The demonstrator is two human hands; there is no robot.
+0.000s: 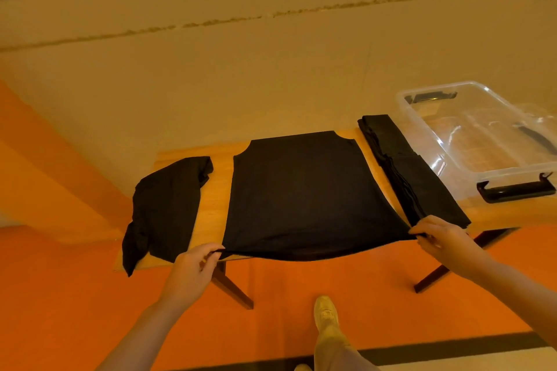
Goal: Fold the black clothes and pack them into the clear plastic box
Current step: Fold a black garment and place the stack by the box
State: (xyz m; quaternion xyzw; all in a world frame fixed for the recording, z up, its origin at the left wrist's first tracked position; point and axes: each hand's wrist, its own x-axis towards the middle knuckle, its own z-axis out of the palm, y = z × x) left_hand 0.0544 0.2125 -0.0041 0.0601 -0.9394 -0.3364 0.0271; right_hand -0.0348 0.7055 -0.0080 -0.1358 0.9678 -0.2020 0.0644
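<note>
A black shirt lies spread flat across the middle of the wooden table, its hem hanging over the near edge. My left hand pinches the hem's left corner. My right hand pinches the hem's right corner. A crumpled black garment lies at the table's left end, partly drooping off it. A stack of folded black clothes sits to the right of the shirt. The clear plastic box stands open on the table's right end, with no clothes visible inside.
The table stands against a beige wall on dark legs over an orange floor. The box carries black latch handles at its ends. My leg and light shoe are on the floor in front of the table.
</note>
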